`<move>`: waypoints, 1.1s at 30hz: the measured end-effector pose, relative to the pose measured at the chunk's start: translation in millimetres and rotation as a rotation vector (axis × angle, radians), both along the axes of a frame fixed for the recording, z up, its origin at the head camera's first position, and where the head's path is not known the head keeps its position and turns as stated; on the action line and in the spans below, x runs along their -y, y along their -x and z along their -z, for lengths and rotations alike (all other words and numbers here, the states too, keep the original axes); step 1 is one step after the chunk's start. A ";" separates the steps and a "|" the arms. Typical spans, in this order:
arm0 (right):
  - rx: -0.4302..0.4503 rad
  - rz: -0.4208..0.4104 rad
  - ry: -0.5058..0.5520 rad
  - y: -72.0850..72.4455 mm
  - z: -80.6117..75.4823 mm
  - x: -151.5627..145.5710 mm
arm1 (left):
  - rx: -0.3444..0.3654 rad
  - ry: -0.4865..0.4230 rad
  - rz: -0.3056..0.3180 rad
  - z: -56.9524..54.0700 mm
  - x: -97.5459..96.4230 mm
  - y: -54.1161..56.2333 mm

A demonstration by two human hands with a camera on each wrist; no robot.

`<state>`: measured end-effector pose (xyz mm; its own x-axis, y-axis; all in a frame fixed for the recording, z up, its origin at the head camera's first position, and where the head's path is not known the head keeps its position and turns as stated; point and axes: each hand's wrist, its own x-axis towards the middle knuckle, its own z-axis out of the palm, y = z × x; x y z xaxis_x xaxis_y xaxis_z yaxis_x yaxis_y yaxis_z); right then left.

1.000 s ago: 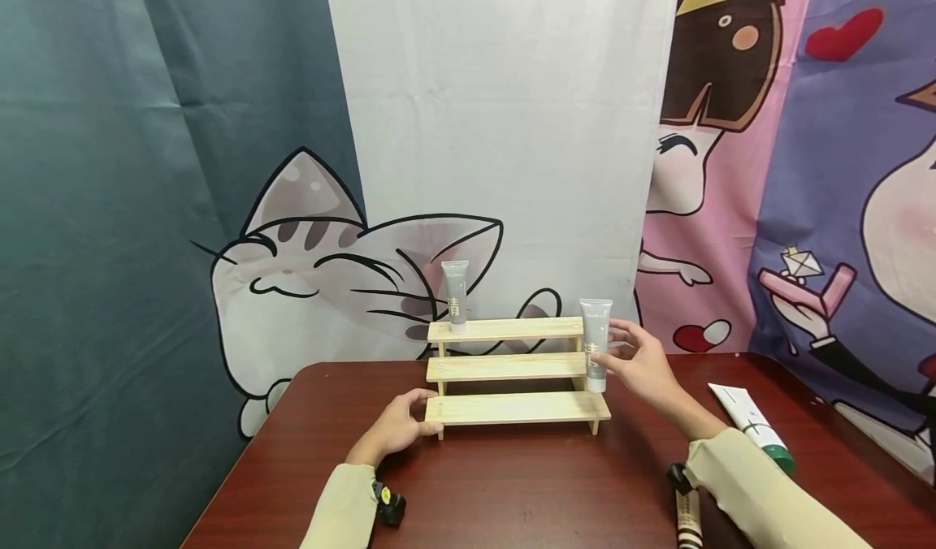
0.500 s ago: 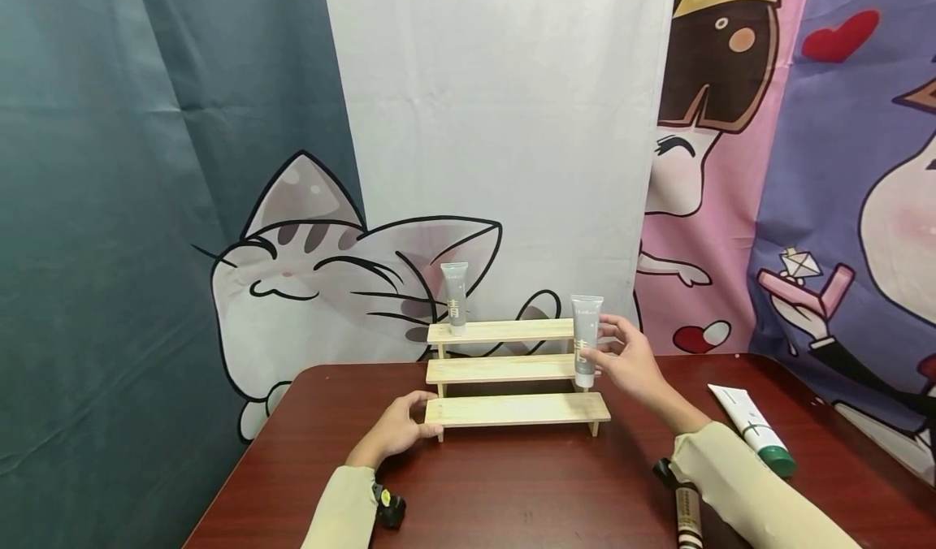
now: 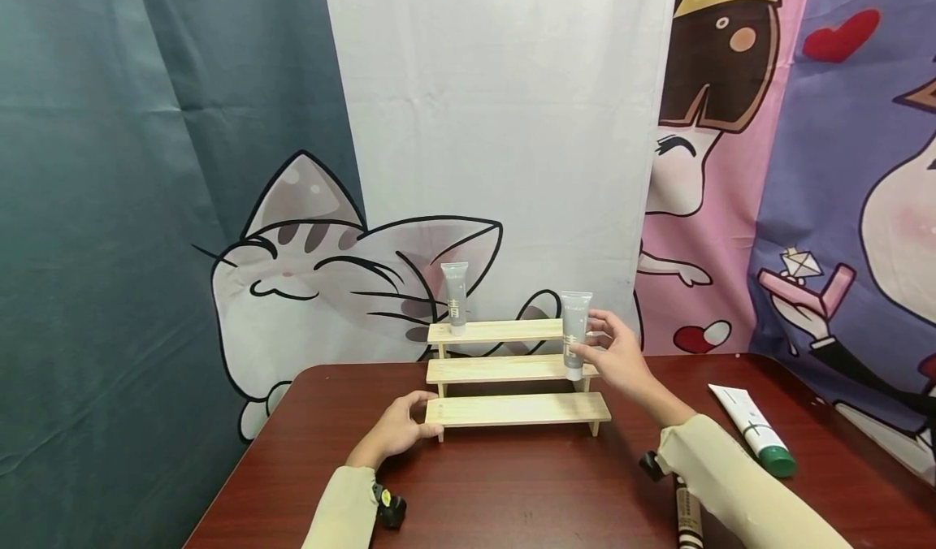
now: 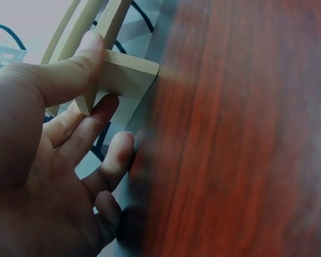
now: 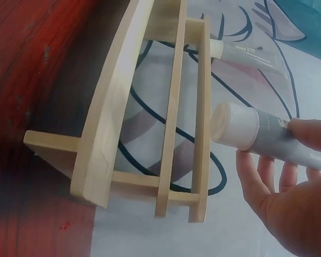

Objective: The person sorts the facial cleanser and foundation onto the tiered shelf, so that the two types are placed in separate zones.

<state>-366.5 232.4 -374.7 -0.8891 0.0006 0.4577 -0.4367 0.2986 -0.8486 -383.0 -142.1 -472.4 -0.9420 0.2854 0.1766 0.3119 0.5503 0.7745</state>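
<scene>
A three-tier wooden display stand (image 3: 517,410) stands on the table. My left hand (image 3: 396,425) grips the left end of its lowest tier; in the left wrist view the thumb (image 4: 75,72) presses the board's edge and fingers lie behind it. With my right hand (image 3: 620,360) I hold a grey squeeze tube (image 3: 575,322) upright, white cap down, at the stand's right end. The right wrist view shows its cap (image 5: 235,126) close to the top board, with a small gap between. Another grey squeeze tube (image 3: 456,297) stands cap down on the top tier's left end.
To the right, a white tube with a green cap (image 3: 753,431) lies on the reddish-brown table (image 3: 512,492). A beige tube with dark bands (image 3: 688,516) lies nearer, partly hidden by my right sleeve. Printed curtains (image 3: 504,127) hang behind the table.
My right hand has moved left and slightly up with the grey squeeze tube, from beside the stand to in front of its right end. The left hand keeps its grip on the stand.
</scene>
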 end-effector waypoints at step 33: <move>-0.051 -0.016 0.043 26.0 -3.2 27.3 | -0.006 -0.016 0.007 1.4 0.3 -0.4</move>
<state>-392.5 205.1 -371.6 -0.8646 0.0066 0.5024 -0.4843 0.2552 -0.8368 -382.6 -142.4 -473.9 -0.9387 0.2896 0.1871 0.3209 0.5357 0.7810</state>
